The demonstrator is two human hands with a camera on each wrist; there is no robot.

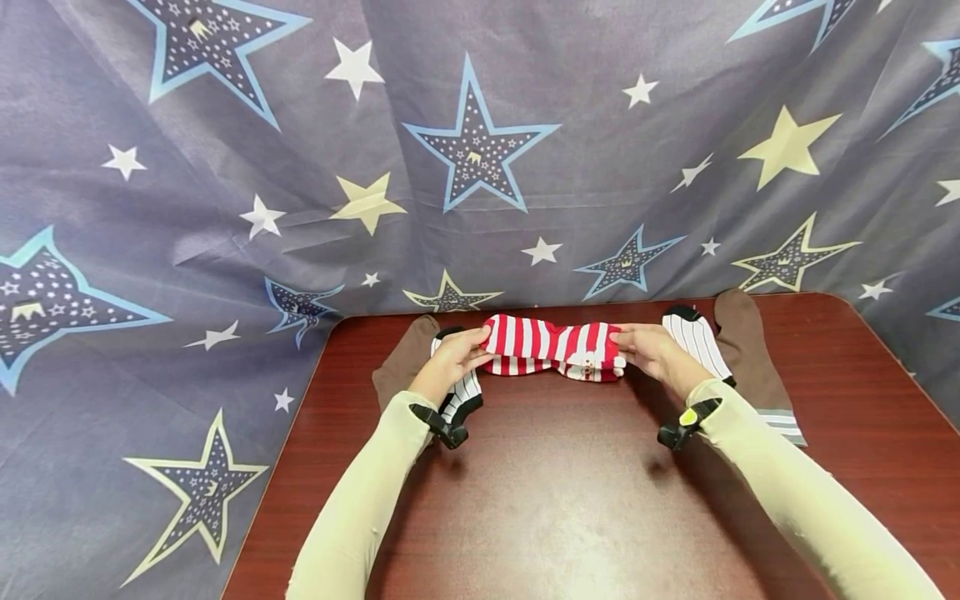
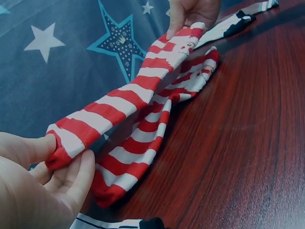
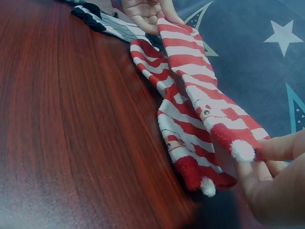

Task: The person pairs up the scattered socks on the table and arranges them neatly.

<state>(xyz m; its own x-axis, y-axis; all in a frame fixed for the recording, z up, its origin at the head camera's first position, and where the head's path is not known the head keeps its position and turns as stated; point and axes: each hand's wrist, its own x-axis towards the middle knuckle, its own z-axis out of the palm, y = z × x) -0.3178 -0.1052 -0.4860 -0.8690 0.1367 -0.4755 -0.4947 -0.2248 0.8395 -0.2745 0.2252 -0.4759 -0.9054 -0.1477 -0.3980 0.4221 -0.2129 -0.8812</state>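
Both hands hold a red-and-white striped sock (image 1: 551,337) stretched sideways near the table's far edge. At its solid red end, my left hand (image 1: 447,360) pinches the fabric between thumb and fingers. My right hand (image 1: 654,352) pinches the opposite end, beside a white pompom (image 3: 243,150) and a face design. Just below and nearer lies a matching striped sock (image 2: 136,148), roughly parallel to the held one. In the right wrist view this second sock (image 3: 186,126) shows the same face and pompom, and no fingers grip it.
Left of the striped pair lie a brown sock (image 1: 405,362) and a white sock with black stripes (image 1: 467,392). A similar white-and-black sock (image 1: 697,343) and a brown sock (image 1: 753,358) lie on the right. A star-patterned curtain (image 1: 300,167) hangs behind the wooden table (image 1: 555,483).
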